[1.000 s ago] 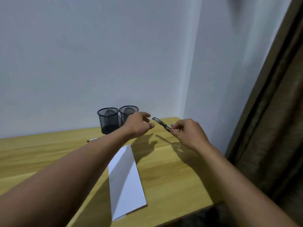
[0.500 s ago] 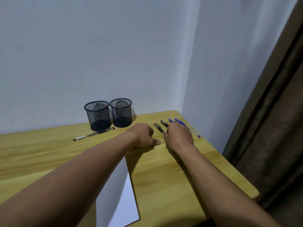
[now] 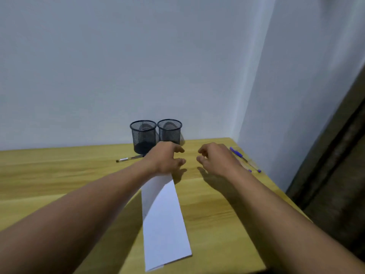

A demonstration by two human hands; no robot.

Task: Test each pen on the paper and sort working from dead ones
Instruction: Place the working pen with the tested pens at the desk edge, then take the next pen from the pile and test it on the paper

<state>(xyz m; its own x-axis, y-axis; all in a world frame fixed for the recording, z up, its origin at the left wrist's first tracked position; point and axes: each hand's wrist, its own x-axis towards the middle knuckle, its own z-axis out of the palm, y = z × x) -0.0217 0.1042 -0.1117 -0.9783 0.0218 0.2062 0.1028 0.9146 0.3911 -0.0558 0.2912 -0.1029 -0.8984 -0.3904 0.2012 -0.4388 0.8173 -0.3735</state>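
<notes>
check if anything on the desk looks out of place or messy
Only a minor oddity: one pen lies alone left of the two mesh cups, apart from the blue pens by the right wall. Nothing looks spilled or damaged.

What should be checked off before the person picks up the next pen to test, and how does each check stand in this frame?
1. Both hands free: ok. The left hand and right hand hold nothing.
2. Paper flat and reachable: ok.
3. Both mesh cups upright at the wall: ok.
4. Pens within reach: ok. A blue pen lies beside the right hand, a clear pen by the cups.
5. Cups' contents: cannot tell.
6. Marks on the paper from testing: cannot tell.
</notes>
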